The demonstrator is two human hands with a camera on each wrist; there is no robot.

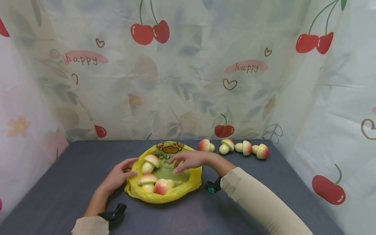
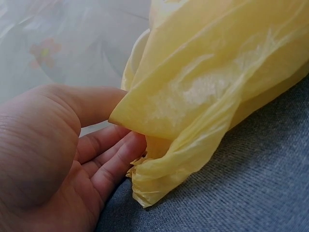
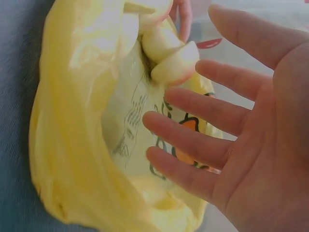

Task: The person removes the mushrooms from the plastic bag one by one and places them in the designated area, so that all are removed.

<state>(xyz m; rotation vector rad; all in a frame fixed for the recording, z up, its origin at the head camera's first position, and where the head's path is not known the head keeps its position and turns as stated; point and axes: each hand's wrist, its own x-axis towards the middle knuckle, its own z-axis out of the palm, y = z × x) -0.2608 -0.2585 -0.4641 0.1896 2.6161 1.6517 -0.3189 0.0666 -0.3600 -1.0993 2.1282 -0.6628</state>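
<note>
A yellow plastic bag (image 1: 164,197) with a printed duck lies with its mouth spread wide on the table. Inside are toy mushrooms with red-tinged caps: one at the upper left (image 1: 151,162), one below it (image 1: 147,181) and a third at the front (image 1: 163,186). My left hand (image 1: 119,174) holds the bag's left edge between thumb and fingers; the left wrist view shows the thumb on the yellow plastic (image 2: 193,106). Over the bag's mouth hovers my right hand (image 1: 188,160), palm down. Its fingers (image 3: 193,140) are spread and hold nothing.
Several more toy mushrooms (image 1: 243,148) lie in a row at the back right of the dark table (image 1: 100,156). A curtain (image 1: 188,71) printed with cherries stands behind the table and at both sides.
</note>
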